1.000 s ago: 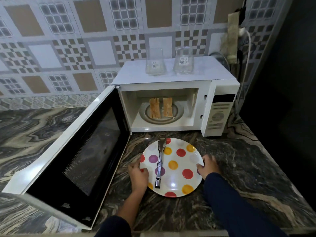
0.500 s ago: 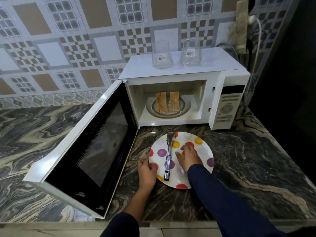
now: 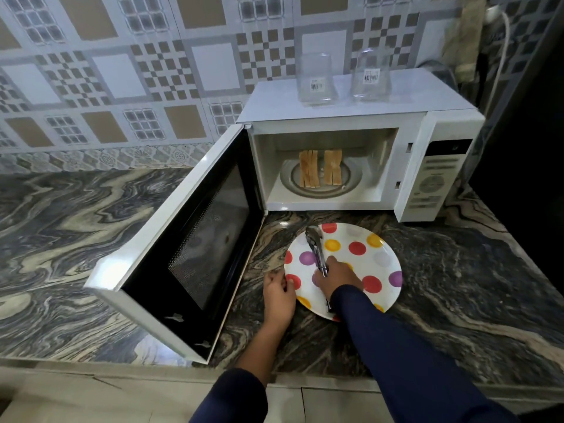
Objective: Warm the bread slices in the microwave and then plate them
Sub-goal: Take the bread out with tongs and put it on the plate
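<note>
Two groups of toasted bread slices (image 3: 320, 171) stand on edge on the glass turntable inside the white microwave (image 3: 335, 117). Its door (image 3: 195, 239) hangs wide open to the left. In front of it, a white plate with coloured dots (image 3: 366, 248) lies on the counter. Metal tongs (image 3: 316, 248) lie on the plate's left half. My right hand (image 3: 337, 277) grips the tongs around their middle. My left hand (image 3: 279, 293) rests on the plate's left rim, fingers on the edge.
Two clear glass containers (image 3: 317, 79) (image 3: 370, 74) stand on top of the microwave. A white cable and plug (image 3: 500, 32) hang at the back right. The marbled counter (image 3: 76, 227) extends left of the open door; a dark surface (image 3: 537, 148) bounds the right.
My right hand left the plate's right rim, crossed over the plate and closed around the tongs. The left hand stayed at the left rim. The camera view shifted.
</note>
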Tool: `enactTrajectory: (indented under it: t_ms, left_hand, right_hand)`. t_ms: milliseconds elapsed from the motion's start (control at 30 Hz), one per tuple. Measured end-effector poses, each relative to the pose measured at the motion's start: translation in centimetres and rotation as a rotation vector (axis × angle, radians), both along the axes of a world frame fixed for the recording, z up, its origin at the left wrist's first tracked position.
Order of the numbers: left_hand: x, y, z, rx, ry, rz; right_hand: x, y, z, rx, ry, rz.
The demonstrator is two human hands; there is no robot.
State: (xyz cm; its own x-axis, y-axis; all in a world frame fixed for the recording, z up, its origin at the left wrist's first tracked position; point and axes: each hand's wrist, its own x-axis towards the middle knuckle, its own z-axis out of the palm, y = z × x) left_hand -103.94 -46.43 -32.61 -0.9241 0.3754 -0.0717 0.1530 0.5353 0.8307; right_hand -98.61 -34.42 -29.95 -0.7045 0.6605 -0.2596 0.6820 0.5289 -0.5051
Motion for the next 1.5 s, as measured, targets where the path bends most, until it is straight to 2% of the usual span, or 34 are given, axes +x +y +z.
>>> enactTrajectory:
  t_ms: [400, 633, 733, 833, 967, 1167, 1367, 1500]
  left_hand:
    - [1.2, 0.3, -0.1, 0.084, 0.009, 0.086]
    - [2.6, 0.8, 0.0, 0.118, 0.088, 0.152]
    - [2.6, 1.6, 0.8, 0.178, 0.102, 0.126]
    - [2.5, 3.0, 2.6, 0.263, -0.024, 0.054]
    - [2.7, 4.4, 4.1, 0.498, -0.213, -0.026]
    - [1.2, 5.1, 4.9, 0.611, -0.424, 0.007]
    - [-1.1, 4.8, 6.4, 0.71, -0.428, 0.158]
    - [-1.0, 4.9, 6.9, 0.716, -0.502, 0.1]
  right_hand:
    - [3.0, -0.5, -0.9, -0.044, 0.094, -0.056]
    - [4.2, -0.9, -1.2, -0.11, 0.252, -0.071]
    - [4.8, -0.9, -1.1, -0.197, 0.36, -0.057]
    - [5.3, -0.9, -0.8, -0.206, 0.455, -0.003]
    - [5.7, -1.0, -0.2, -0.187, 0.524, 0.088]
    - [5.9, -0.1, 0.2, -0.142, 0.5, 0.126]
    - [6.9, 1.3, 0.2, -0.197, 0.418, 0.144]
    - [6.6, 1.7, 0.9, -0.33, 0.385, 0.157]
